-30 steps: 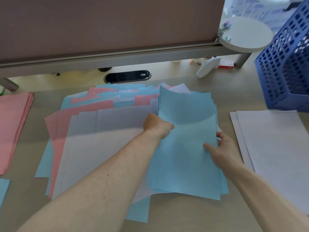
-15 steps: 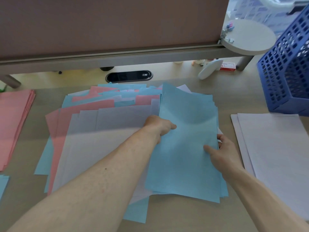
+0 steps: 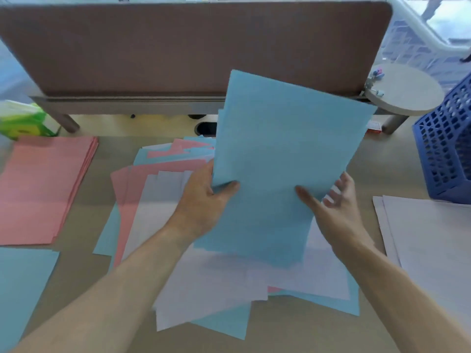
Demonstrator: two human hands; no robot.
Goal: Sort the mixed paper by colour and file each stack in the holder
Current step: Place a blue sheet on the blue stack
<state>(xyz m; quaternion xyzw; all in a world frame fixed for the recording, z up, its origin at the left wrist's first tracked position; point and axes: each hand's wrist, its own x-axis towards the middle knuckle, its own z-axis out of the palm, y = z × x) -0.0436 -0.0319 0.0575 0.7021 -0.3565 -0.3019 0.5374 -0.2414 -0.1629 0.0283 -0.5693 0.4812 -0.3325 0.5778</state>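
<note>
I hold a bundle of blue sheets [image 3: 280,154] tilted up above the mixed pile [image 3: 163,225] of pink, white and blue paper in the middle of the desk. My left hand [image 3: 201,202] grips the bundle's left edge, thumb on the front. At the bundle's lower right edge is my right hand [image 3: 336,210], its thumb touching the front and its fingers spread loosely. A sorted pink stack [image 3: 43,189] lies at the left, a blue stack [image 3: 23,289] at the bottom left and a white stack [image 3: 433,245] at the right. The blue mesh holder [image 3: 448,154] stands at the far right.
A brown partition panel [image 3: 178,47] closes the back of the desk. A round grey shelf [image 3: 405,93] juts out at its right end. A green tissue pack [image 3: 23,121] sits at the back left. A black cable port [image 3: 205,128] lies behind the mixed pile.
The blue bundle has been lifted off the mixed pile and tilted upright. Both hands rose with it, and my right hand's fingers have spread. The view has tipped upward.
</note>
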